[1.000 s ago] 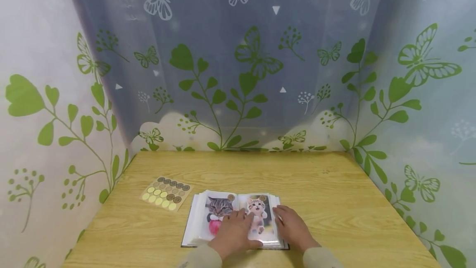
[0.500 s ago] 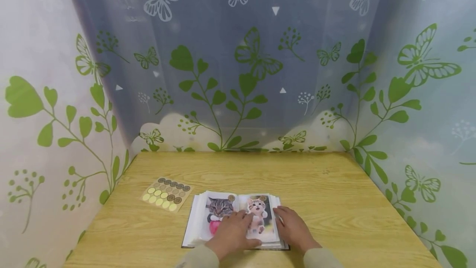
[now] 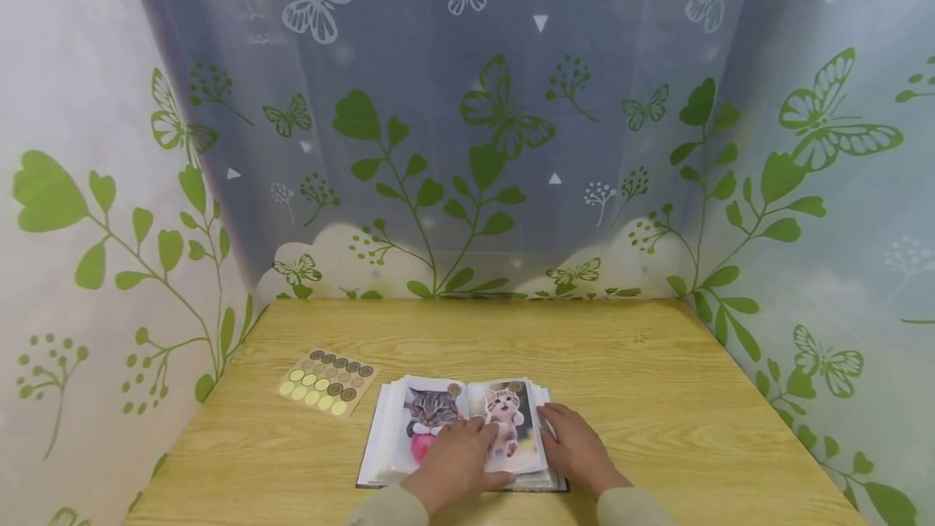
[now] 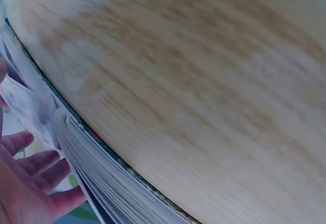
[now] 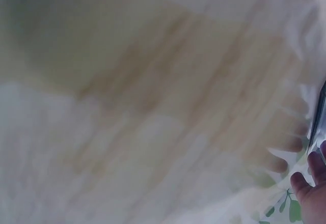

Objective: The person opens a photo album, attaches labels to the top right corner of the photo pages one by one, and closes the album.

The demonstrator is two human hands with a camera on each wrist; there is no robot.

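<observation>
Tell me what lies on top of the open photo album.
Both hands rest on the photo album: the left hand across the middle, the right hand at the right edge. Two cat photos show; their lower parts are covered by the hands.
</observation>
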